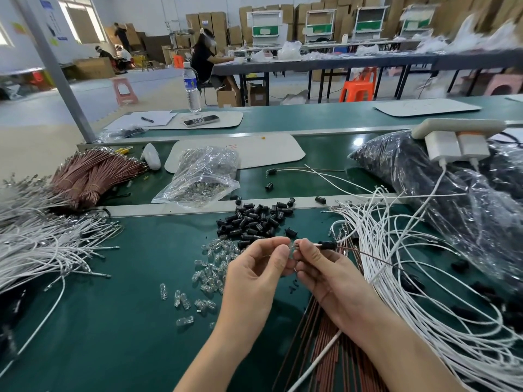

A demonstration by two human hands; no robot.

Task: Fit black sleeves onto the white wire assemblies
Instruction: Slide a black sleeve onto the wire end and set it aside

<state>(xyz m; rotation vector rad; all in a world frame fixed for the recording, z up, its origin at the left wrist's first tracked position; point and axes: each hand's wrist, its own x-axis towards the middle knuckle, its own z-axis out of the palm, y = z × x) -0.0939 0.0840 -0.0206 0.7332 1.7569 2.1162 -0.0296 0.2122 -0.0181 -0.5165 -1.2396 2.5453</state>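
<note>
Over the green bench, my left hand (259,274) pinches a small clear bulb (291,248) between thumb and forefinger. My right hand (325,274) pinches the metal end of a wire pair right against that bulb. A black sleeve (328,245) sits on those wires just right of my right fingertips, and a brown wire (376,257) trails off to the right. A heap of loose black sleeves (254,220) lies just beyond my hands. Clear bulbs (212,267) are scattered to the left of them. White wire assemblies (410,264) fan out on the right.
More white wires (36,244) pile at the left with bundled brown wires (90,176) behind. A clear bag of parts (203,176), a black-filled plastic bag (441,193) and a power strip with chargers (458,137) stand further back. Brown wires (325,349) lie under my right wrist.
</note>
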